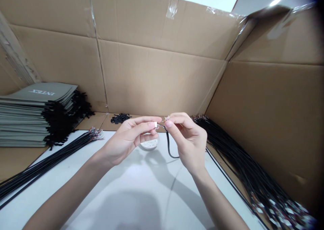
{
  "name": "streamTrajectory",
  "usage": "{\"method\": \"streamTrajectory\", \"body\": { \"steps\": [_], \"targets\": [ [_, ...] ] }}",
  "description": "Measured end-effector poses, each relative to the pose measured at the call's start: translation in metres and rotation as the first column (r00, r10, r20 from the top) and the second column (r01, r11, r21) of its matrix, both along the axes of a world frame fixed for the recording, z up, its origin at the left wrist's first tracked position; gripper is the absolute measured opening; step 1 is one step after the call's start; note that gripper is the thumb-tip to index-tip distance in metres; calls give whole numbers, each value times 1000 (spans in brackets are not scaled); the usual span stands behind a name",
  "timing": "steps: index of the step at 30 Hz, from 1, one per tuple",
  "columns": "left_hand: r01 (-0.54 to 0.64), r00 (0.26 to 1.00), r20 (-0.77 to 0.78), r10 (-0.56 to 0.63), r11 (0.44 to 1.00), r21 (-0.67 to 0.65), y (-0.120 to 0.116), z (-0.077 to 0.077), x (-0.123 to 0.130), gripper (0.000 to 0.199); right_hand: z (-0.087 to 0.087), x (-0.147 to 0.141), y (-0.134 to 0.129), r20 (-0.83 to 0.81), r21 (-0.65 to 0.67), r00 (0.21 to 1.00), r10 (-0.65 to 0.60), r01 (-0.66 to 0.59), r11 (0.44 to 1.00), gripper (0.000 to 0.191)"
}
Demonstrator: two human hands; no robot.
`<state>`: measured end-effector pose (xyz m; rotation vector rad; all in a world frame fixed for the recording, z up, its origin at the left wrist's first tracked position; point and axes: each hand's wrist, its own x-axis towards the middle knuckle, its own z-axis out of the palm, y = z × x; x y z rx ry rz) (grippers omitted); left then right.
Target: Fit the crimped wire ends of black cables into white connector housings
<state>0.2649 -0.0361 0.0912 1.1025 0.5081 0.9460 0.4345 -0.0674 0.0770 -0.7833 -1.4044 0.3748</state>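
cardboard walls (157, 78) box in a white table (141, 189). grey folders (32, 112), the top one printed "intex" upside down, are stacked at left, with bundles of black cables (45, 159) on both sides. the left hand (126, 140) pinches a small white plug (155, 124); the right hand (188, 139) pinches the black cable (169, 145) end against it, above a white dish (150, 144). the thin wire tips look easy to bend if pushed in crooked.

White table (76, 176), brown cardboard walls (162, 75), black cables (45, 155), grey folders (30, 115) left of the left hand (126, 139), with white lettering.
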Motion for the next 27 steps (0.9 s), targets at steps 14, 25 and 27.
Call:
{"method": "streamTrajectory", "body": {
  "steps": [14,25,27],
  "targets": [
    [152,988,20,-150,984,-94,3,-3,-2,15,14,11,-8,415,399,887,-202,21,917,12],
    [133,991,-9,-133,989,-68,4,-6,-3,13,15,12,-10,426,325,891,-157,12,946,14],
    [112,994,-7,-113,992,-59,3,-6,-3,14,14,11,-10,410,308,900,-146,14,951,14]
  ]
}}
